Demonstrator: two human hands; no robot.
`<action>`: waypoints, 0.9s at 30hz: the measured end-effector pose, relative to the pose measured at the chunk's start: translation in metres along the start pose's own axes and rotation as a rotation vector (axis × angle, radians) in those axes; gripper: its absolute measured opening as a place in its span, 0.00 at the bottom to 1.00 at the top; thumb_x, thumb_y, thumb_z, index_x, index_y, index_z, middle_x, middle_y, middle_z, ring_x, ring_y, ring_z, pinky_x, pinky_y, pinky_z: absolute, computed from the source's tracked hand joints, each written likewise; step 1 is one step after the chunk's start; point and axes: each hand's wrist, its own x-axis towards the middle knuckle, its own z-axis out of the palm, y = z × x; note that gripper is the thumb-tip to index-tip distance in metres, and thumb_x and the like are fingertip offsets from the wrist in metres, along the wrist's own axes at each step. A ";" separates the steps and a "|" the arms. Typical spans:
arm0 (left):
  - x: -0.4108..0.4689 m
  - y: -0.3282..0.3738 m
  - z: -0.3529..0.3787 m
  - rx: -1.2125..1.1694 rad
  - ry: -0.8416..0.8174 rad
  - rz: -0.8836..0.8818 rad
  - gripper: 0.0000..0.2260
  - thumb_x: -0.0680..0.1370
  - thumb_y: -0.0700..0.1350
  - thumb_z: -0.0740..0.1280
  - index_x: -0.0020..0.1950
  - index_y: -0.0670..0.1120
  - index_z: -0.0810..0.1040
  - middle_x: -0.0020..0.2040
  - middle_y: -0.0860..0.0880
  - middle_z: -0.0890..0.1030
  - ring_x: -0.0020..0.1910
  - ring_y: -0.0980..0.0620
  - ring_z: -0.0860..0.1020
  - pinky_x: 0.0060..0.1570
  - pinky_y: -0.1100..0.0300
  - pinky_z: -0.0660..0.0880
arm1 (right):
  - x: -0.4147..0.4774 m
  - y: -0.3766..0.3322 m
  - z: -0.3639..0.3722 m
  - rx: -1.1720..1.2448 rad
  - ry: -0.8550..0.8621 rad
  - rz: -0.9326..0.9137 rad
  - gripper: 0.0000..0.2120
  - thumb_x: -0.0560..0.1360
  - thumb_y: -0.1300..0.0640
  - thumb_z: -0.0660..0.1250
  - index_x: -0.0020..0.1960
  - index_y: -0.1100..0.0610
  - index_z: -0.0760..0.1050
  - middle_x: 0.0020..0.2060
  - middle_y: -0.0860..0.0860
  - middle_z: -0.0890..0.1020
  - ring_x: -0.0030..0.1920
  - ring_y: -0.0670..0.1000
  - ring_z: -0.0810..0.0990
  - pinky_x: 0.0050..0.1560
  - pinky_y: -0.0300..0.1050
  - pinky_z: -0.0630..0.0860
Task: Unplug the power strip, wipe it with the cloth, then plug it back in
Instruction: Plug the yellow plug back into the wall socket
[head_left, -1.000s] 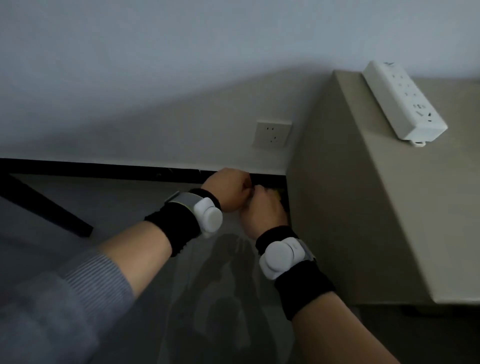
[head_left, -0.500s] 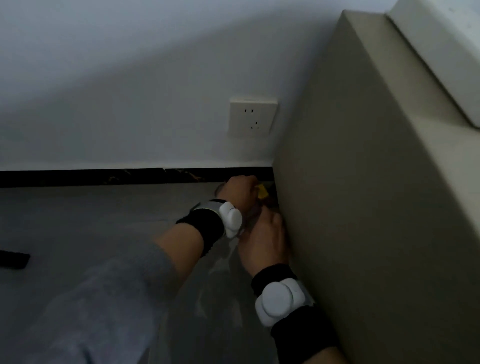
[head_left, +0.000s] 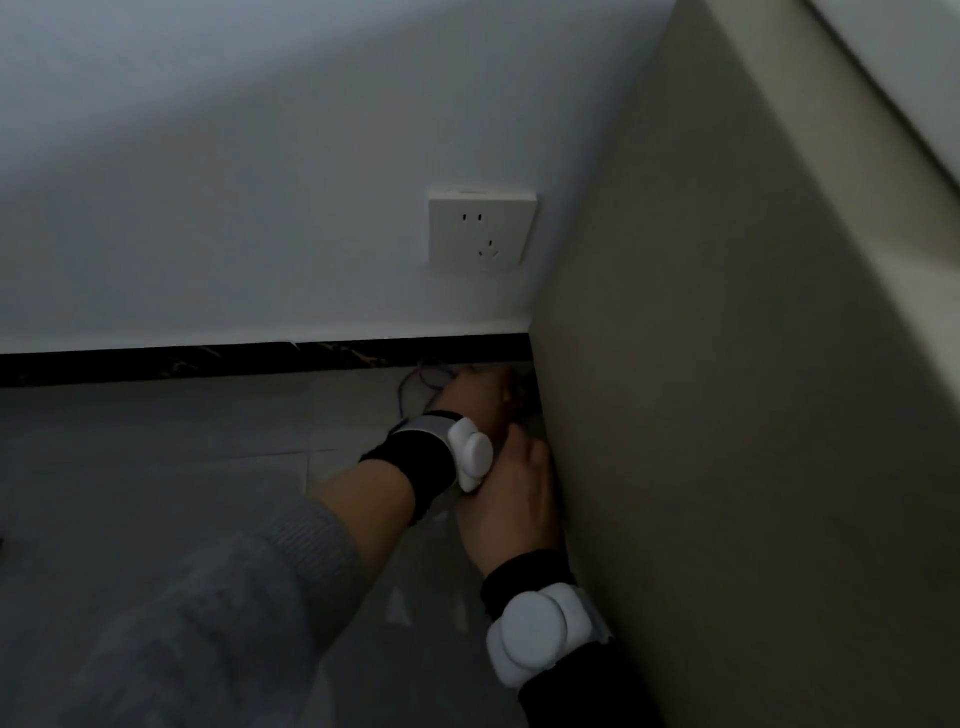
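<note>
Pose: left hand (head_left: 475, 395) reaches into the floor corner at the skirting, right hand (head_left: 511, 499) just behind it against the cabinet side (head_left: 701, 415); fingers hidden, grip cannot be told | power strip (head_left: 904, 62) on tabletop (head_left: 841, 135), upper right | change: hands stay in the corner, view nearer.

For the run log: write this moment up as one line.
wall socket: nothing plugged in | left hand, right hand: low at floor corner beside cabinet | grip: hidden
</note>
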 end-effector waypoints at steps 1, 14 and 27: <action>-0.004 -0.001 -0.001 -0.018 0.023 -0.011 0.13 0.81 0.45 0.65 0.63 0.40 0.76 0.58 0.37 0.82 0.59 0.38 0.78 0.50 0.53 0.73 | 0.000 -0.001 0.000 -0.002 0.006 -0.003 0.31 0.78 0.57 0.71 0.78 0.56 0.64 0.70 0.55 0.72 0.70 0.56 0.73 0.71 0.49 0.72; -0.047 -0.011 -0.026 -0.159 0.132 -0.022 0.22 0.80 0.44 0.67 0.75 0.49 0.71 0.60 0.34 0.72 0.52 0.35 0.78 0.47 0.60 0.67 | -0.001 -0.011 -0.006 0.023 0.052 -0.019 0.26 0.83 0.57 0.64 0.80 0.58 0.64 0.72 0.59 0.72 0.72 0.60 0.72 0.72 0.50 0.69; -0.070 0.006 -0.068 -0.333 0.373 -0.112 0.17 0.74 0.50 0.75 0.53 0.41 0.75 0.51 0.42 0.80 0.50 0.43 0.79 0.49 0.52 0.75 | -0.003 -0.043 -0.027 0.175 0.093 -0.060 0.18 0.84 0.62 0.57 0.73 0.59 0.72 0.68 0.60 0.75 0.67 0.61 0.76 0.67 0.56 0.74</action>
